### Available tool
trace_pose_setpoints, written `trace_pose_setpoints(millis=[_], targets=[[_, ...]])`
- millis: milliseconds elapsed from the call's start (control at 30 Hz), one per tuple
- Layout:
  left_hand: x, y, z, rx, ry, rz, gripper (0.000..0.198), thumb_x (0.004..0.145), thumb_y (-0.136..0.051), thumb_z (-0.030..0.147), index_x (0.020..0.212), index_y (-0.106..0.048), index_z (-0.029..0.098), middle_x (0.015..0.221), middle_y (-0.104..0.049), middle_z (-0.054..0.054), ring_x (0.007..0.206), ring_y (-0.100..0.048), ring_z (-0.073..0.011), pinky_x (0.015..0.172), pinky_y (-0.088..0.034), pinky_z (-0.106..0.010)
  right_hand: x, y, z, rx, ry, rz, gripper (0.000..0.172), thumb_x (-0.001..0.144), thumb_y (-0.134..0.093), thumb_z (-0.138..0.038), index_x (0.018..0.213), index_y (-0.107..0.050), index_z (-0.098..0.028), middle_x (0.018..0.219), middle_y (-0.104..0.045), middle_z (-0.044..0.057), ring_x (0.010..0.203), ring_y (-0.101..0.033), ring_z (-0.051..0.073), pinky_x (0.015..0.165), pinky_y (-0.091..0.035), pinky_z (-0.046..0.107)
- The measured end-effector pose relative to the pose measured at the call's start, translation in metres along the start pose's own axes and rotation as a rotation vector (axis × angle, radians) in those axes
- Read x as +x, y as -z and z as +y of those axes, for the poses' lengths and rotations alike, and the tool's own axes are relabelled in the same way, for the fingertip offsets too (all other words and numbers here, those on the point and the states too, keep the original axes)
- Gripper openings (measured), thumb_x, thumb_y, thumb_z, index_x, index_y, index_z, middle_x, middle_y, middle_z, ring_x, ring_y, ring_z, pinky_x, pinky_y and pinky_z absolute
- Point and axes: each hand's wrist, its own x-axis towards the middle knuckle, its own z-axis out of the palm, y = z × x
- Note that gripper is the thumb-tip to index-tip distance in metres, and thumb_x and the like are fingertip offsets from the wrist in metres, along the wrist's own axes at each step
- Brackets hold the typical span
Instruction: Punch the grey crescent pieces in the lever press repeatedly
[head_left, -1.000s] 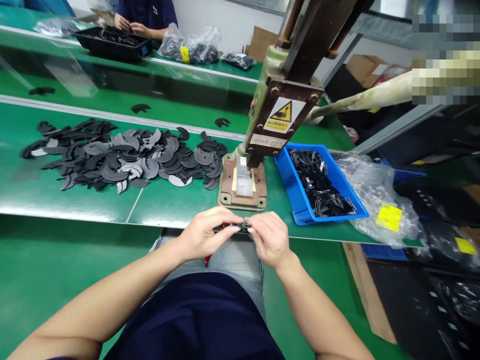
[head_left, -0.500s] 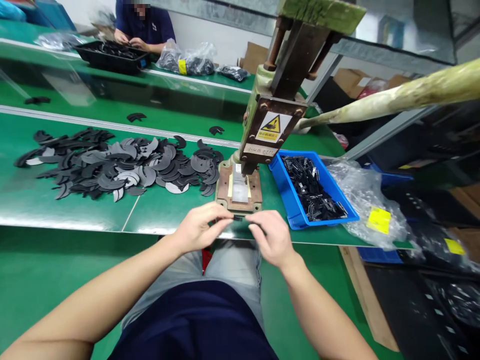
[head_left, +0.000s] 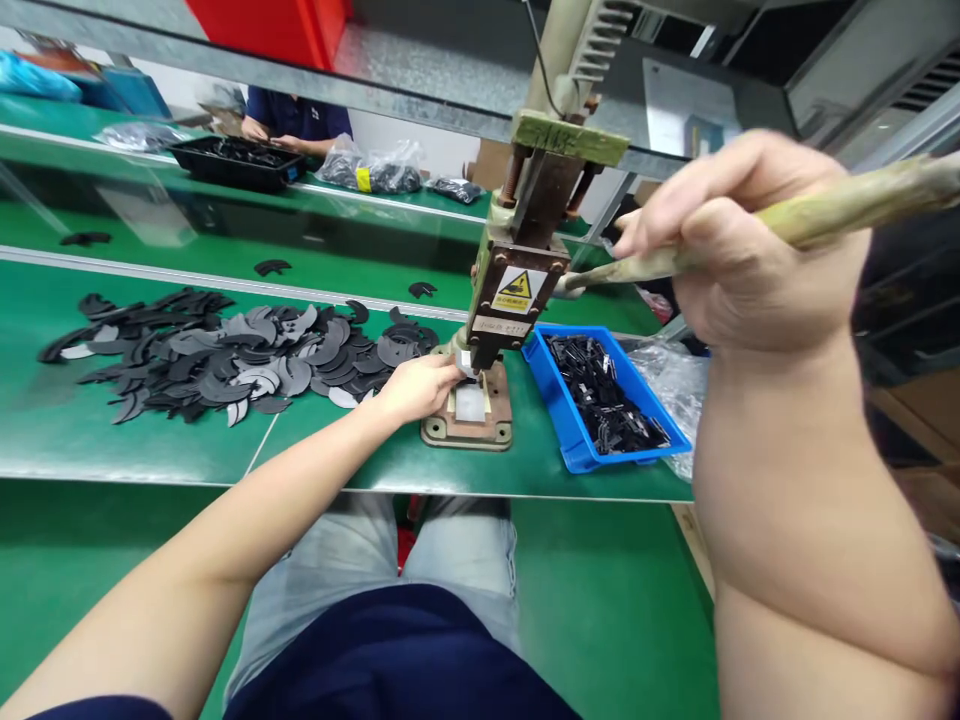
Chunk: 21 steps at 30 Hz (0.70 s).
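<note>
My right hand (head_left: pixel 757 245) is wrapped round the pale, worn lever (head_left: pixel 892 197) of a hand press (head_left: pixel 501 322). My left hand (head_left: pixel 417 388) reaches to the press from the left, its fingertips pressed together just under the ram. Whatever they hold there is hidden by the fingers and the ram. Below the fingertips, a light metal block (head_left: pixel 470 404) sits on the brown press base (head_left: pixel 442 430). A yellow warning label (head_left: pixel 514 287) is fixed on the front of the press.
Left of the press lies a heap of dark curved pieces (head_left: pixel 281 355). A blue bin (head_left: pixel 574 440) of small black parts stands right of it, near a clear plastic bag (head_left: pixel 667 385). Across the bench, another person (head_left: pixel 315 120) works at a black tray (head_left: pixel 225 172).
My hands were together before the press with a small black piece between them. Since then my right hand has risen to the lever, and my left has moved forward under the ram.
</note>
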Motion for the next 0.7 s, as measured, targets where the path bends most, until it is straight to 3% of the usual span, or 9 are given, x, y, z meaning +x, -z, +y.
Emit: trace_pose_setpoints(millis=[67,133,267,433,500,567,700], targets=[[0.002,0.002,0.002,0.061,-0.041,-0.038,0.031,0.103,-0.050,0.023,0.118,-0.077,0.025,0.114,-0.074,-0.009,0.106,-0.072,-0.0232,0.089,-0.057,-0.034,-0.007,-0.009,-0.002,-0.050,-0.007,0.021,0.031,0.098,-0.067,-0.041,0.074,-0.061,-0.022,0.072,-0.060,-0.004,0.073,-0.069,0.012,0.091,-0.062,0.040],[0.004,0.003,0.002,0.077,-0.056,-0.059,0.032,0.100,-0.052,0.020,0.119,-0.078,0.025,0.115,-0.074,-0.009,0.105,-0.072,-0.0235,0.088,-0.058,-0.035,-0.026,-0.022,-0.001,-0.120,0.025,0.116,0.037,0.098,-0.067,-0.041,0.066,-0.054,-0.025,0.068,-0.058,-0.003,0.070,-0.067,0.014,0.100,-0.062,0.046],[0.002,0.000,0.003,0.005,-0.039,-0.040,0.034,0.100,-0.051,0.018,0.121,-0.077,0.025,0.118,-0.073,-0.008,0.110,-0.071,-0.0227,0.093,-0.059,-0.034,-0.087,-0.049,0.013,-0.284,0.188,0.219,0.034,0.092,-0.068,-0.032,0.062,-0.054,-0.025,0.063,-0.059,-0.003,0.077,-0.070,0.019,0.116,-0.051,0.056],[0.003,0.002,0.001,-0.087,-0.023,-0.035,0.034,0.104,-0.047,0.022,0.121,-0.076,0.023,0.122,-0.074,-0.007,0.113,-0.071,-0.0207,0.097,-0.059,-0.032,-0.141,-0.074,0.040,-0.437,0.237,0.238,0.024,0.085,-0.069,-0.026,0.065,-0.057,-0.024,0.067,-0.066,-0.004,0.087,-0.074,0.023,0.116,-0.040,0.057],[0.012,0.010,-0.014,-0.075,0.004,-0.066,0.032,0.104,-0.048,0.026,0.119,-0.077,0.023,0.119,-0.076,-0.006,0.113,-0.071,-0.0215,0.100,-0.058,-0.033,-0.146,-0.081,0.045,-0.425,0.225,0.313,0.025,0.087,-0.068,-0.027,0.065,-0.057,-0.024,0.067,-0.066,-0.004,0.088,-0.073,0.023,0.116,-0.039,0.056],[0.026,0.021,-0.041,-0.022,0.131,-0.069,0.032,0.104,-0.048,0.029,0.119,-0.076,0.023,0.121,-0.077,-0.007,0.116,-0.071,-0.0236,0.104,-0.056,-0.035,-0.146,-0.086,0.046,-0.401,0.215,0.384,0.028,0.089,-0.066,-0.029,0.064,-0.056,-0.024,0.066,-0.065,-0.003,0.087,-0.072,0.022,0.116,-0.039,0.056],[0.061,0.042,-0.116,0.077,0.646,-0.100,0.037,0.103,-0.052,0.037,0.133,-0.069,0.023,0.139,-0.071,-0.010,0.132,-0.064,-0.0281,0.114,-0.048,-0.038,-0.147,-0.090,0.048,-0.385,0.202,0.445,0.031,0.092,-0.065,-0.035,0.064,-0.056,-0.025,0.065,-0.062,-0.002,0.084,-0.070,0.023,0.113,-0.041,0.057]])
